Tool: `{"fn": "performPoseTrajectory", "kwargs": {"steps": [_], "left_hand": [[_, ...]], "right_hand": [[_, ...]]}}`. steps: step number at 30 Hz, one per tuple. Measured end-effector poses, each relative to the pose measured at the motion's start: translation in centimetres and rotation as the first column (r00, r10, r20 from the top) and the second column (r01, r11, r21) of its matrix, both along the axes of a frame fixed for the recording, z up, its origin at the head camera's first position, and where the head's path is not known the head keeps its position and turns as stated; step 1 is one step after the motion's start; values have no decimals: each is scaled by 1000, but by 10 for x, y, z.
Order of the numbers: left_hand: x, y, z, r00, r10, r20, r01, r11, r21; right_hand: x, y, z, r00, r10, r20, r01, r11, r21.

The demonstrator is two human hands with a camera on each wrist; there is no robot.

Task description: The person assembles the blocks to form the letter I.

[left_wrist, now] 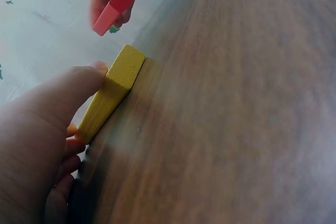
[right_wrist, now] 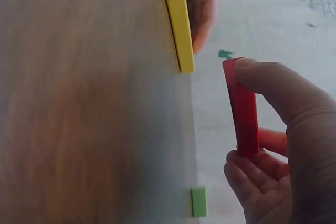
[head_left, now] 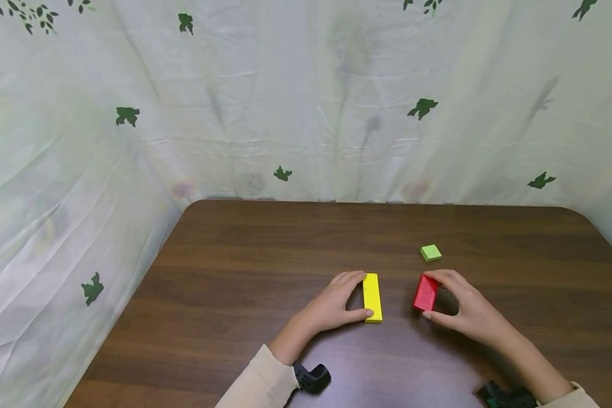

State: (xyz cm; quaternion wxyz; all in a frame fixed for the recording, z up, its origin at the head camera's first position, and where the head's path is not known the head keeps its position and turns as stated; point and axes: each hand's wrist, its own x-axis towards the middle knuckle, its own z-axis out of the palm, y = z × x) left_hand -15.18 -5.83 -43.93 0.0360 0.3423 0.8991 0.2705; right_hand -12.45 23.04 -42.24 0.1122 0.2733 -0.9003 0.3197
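Observation:
A long yellow block [head_left: 372, 298] lies flat on the brown table, its length running away from me. My left hand [head_left: 336, 303] holds it from the left side, with the thumb at the near end and fingers at the far end. In the left wrist view the yellow block [left_wrist: 111, 95] rests on the wood under that thumb. My right hand [head_left: 464, 309] grips a red block [head_left: 425, 293] by its two ends between thumb and fingertips. The right wrist view shows this red block [right_wrist: 242, 111] raised off the table, apart from the yellow one.
A small light green block [head_left: 430, 253] lies on the table beyond the red block. The wooden table [head_left: 265, 249] has rounded far corners. A pale curtain [head_left: 306, 102] with green leaf and bird shapes hangs behind it and along the left side.

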Motion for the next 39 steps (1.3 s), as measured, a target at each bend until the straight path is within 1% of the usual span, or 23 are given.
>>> {"fn": "performPoseTrajectory", "kwargs": {"steps": [7,16,23,29,35,39], "left_hand": [[0,0,0,1000,4,18,-4,1000,-5],[-1,0,0,1000,0,-2,0,1000,-12],[-1,1,0,1000,5,12,-5,1000,-10],[-1,1,0,1000,7,8,-7,1000,-8],[0,0,0,1000,10,18,-9,1000,-6],[1,0,1,1000,10,23,-10,1000,-7]], "right_hand": [[4,-11,0,999,42,2,-42,999,8],[11,-23,0,994,102,-35,-102,995,-2],[18,-33,-1,981,185,-65,-187,982,-36],[21,-40,-1,968,244,-64,-247,968,-50],[25,-46,-4,962,265,-61,-268,962,-49],[30,-49,-4,965,260,-24,-260,965,-32]]}}
